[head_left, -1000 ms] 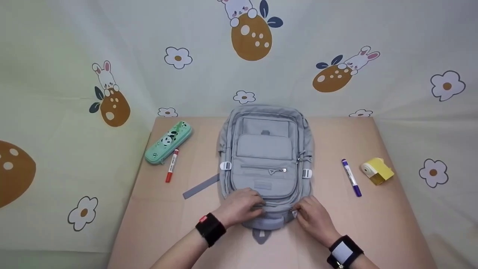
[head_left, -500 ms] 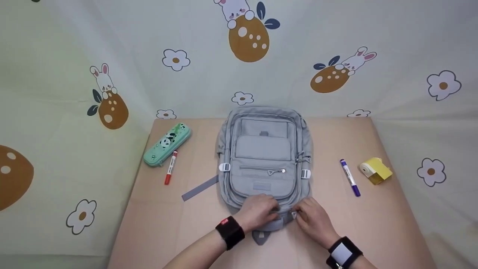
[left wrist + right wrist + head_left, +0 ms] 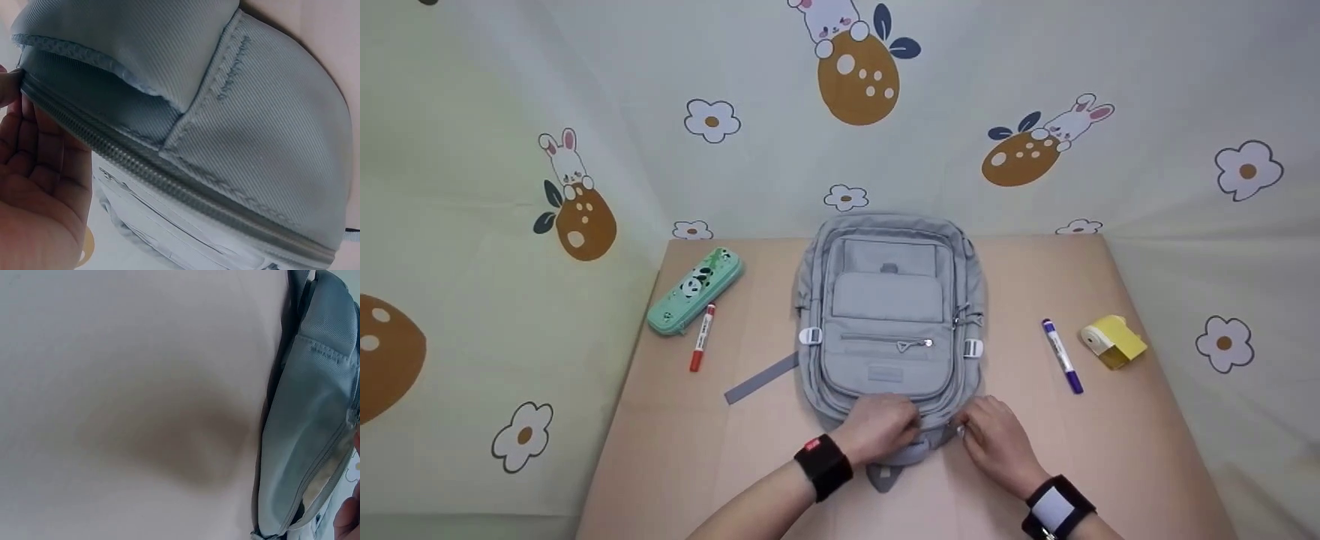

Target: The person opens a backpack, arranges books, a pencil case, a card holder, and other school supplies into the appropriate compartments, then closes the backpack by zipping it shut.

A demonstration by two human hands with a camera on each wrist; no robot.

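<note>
A grey backpack (image 3: 889,296) lies front side up on the table, its top end toward me. My left hand (image 3: 877,427) grips the fabric at this near end. In the left wrist view, its thumb and fingers pinch the edge beside a zipper (image 3: 140,169), whose teeth are joined there. My right hand (image 3: 997,442) is at the bag's near right corner, pinching the zipper pull, which the fingers mostly hide. In the right wrist view, the zipper along the bag's side (image 3: 298,416) gapes, with pale material in the gap; some right-hand fingers (image 3: 347,517) show at the edge.
A green panda pencil case (image 3: 696,291) and a red marker (image 3: 703,337) lie left of the backpack. A grey strap (image 3: 761,377) sticks out on that side. On the right are a purple marker (image 3: 1062,356) and a yellow tape dispenser (image 3: 1114,342).
My left hand has shifted right along the bag's near end, closer to the right hand. The right hand, with the zipper pull, has edged slightly right around the corner.
</note>
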